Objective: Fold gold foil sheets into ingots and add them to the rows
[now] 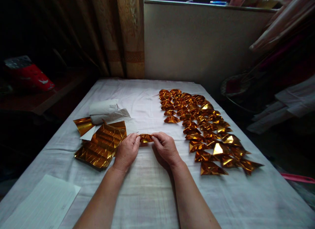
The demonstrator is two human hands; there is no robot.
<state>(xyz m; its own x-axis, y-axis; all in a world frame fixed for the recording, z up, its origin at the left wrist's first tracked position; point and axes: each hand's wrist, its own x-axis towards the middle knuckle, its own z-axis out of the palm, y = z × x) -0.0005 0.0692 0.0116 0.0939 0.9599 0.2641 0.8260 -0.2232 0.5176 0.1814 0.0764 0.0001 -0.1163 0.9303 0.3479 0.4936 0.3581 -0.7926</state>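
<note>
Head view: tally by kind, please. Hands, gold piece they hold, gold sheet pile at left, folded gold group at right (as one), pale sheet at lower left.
Left hand and right hand: 2
Held gold piece: 1
Gold sheet pile: 1
Folded gold group: 1
Pale sheet: 1
Total: 6

wide table [145,202], cloth over it white and wrinkled. right side: many small, pointed, folded pieces of shiny gold foil [206,126] in slanting rows. left side: stack of creased gold foil sheets [105,142]; behind it, rumpled white paper [104,109] beside curled gold sheet [83,124]. near left corner: pale rectangular sheet [45,202], flat, faintly lined.
</note>
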